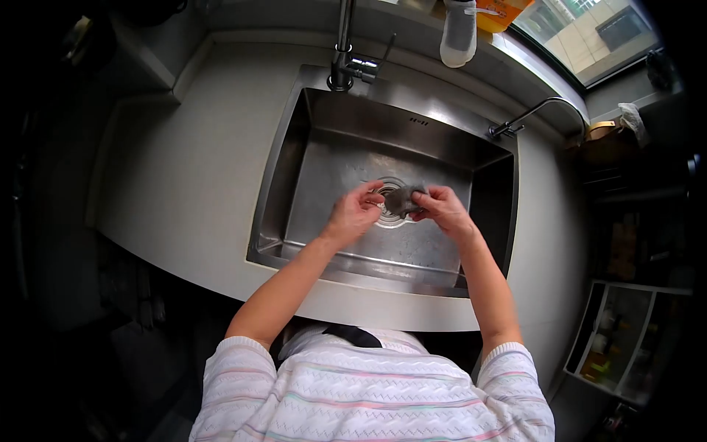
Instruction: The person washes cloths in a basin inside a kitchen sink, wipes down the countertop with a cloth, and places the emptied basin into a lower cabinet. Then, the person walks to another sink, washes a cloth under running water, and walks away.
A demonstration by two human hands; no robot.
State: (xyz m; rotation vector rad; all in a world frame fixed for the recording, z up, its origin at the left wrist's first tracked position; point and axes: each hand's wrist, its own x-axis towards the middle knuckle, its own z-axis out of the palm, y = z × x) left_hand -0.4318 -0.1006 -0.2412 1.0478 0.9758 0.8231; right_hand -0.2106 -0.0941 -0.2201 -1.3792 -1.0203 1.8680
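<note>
My right hand [446, 210] pinches a small, dark grey, limp piece [403, 200] between thumb and fingers, above the sink's drain [390, 219]. It could be cloth or mesh; its exact kind is not clear. Just left of it is my left hand [355, 215], its fingers curved and apart, with a small gap between them and the grey piece. Both hands are inside the stainless steel sink [324, 177], over its wet floor.
A tall faucet [341, 70] stands behind the sink at left, and a thin curved tap [526, 116] at right. Pale countertop [184, 169] surrounds the basin. On the window ledge are a whitish bottle [459, 37] and an orange package [501, 13].
</note>
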